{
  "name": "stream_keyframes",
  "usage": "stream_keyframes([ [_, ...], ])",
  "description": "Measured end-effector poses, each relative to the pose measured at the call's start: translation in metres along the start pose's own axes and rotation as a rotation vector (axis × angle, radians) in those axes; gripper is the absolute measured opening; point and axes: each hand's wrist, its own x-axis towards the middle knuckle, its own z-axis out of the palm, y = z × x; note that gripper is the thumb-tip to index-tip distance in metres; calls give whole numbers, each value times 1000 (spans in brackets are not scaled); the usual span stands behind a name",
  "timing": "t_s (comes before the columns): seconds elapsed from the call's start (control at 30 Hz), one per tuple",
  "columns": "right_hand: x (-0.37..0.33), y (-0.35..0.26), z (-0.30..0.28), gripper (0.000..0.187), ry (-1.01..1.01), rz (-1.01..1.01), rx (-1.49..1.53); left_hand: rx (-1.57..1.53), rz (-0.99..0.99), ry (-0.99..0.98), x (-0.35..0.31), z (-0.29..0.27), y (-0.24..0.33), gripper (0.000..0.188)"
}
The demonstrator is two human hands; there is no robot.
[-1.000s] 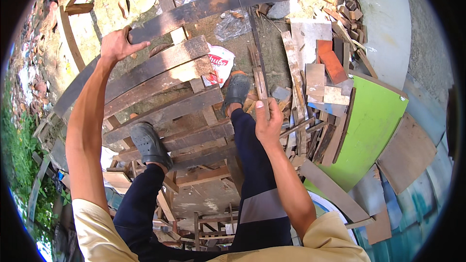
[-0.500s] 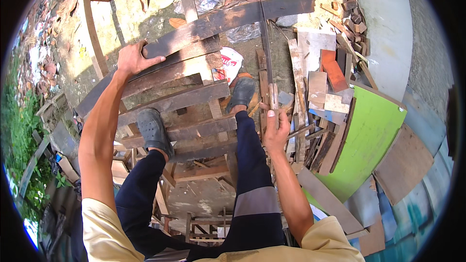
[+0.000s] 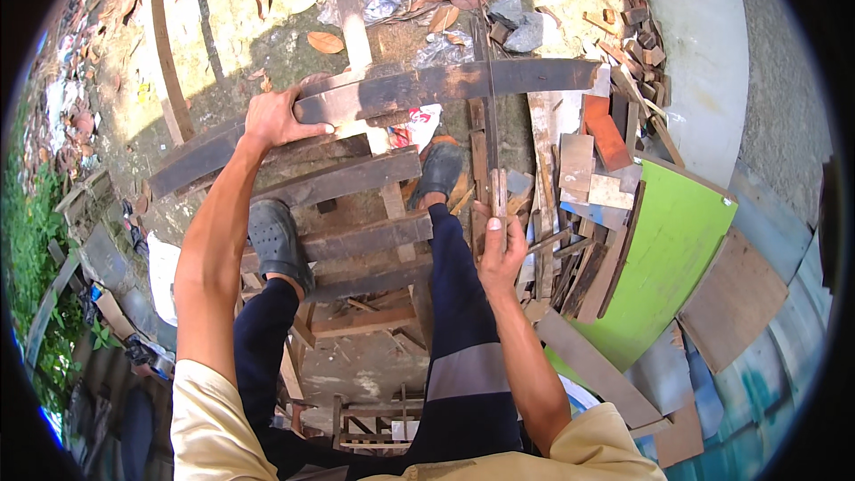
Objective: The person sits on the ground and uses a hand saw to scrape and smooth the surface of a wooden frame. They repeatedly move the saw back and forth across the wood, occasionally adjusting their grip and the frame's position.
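Note:
A long dark wooden plank (image 3: 419,86) lies across a slatted wooden frame (image 3: 356,174) in front of me. My left hand (image 3: 278,118) is closed around its near edge, left of the middle, with the thumb on top. In my right hand (image 3: 501,245) is the wooden handle of a handsaw (image 3: 491,116), its long narrow blade seen nearly edge-on and pointing away from me. The blade crosses the plank toward its right end; whether the teeth touch the wood I cannot tell. My feet, in dark clogs, stand on and beside the slats.
To the right lie a green board (image 3: 670,249), a brown board (image 3: 732,289), an orange wood piece (image 3: 606,132) and several offcuts. A pale panel (image 3: 696,62) lies beyond them. Grey stones (image 3: 525,31), dry leaves and plastic litter the far ground. Plants grow at the left.
The plank has come nearer and shifted right, turning so its right end sits closer to me. My left hand moved right and nearer with it. My right hand and saw barely moved.

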Motion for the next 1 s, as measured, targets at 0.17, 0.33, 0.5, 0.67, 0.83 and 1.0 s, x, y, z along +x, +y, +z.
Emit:
stream_keyframes([
  [0.17,-4,5,7,30,53,-31,-9,12,29,-73,-19,19,1,100],
  [0.33,-9,13,14,28,70,-60,5,43,18,-96,-24,30,9,96],
  [0.5,-16,20,12,29,44,-38,-7,11,-11,-101,-23,36,10,93],
  [0.67,-17,19,11,28,53,-54,-8,14,-43,-88,-23,34,8,91],
  [0.83,-15,24,7,28,64,-21,-33,-1,-60,-100,-19,29,3,96],
  [1.0,-13,24,8,28,83,-43,6,7,-43,-36,-10,13,-1,107],
])
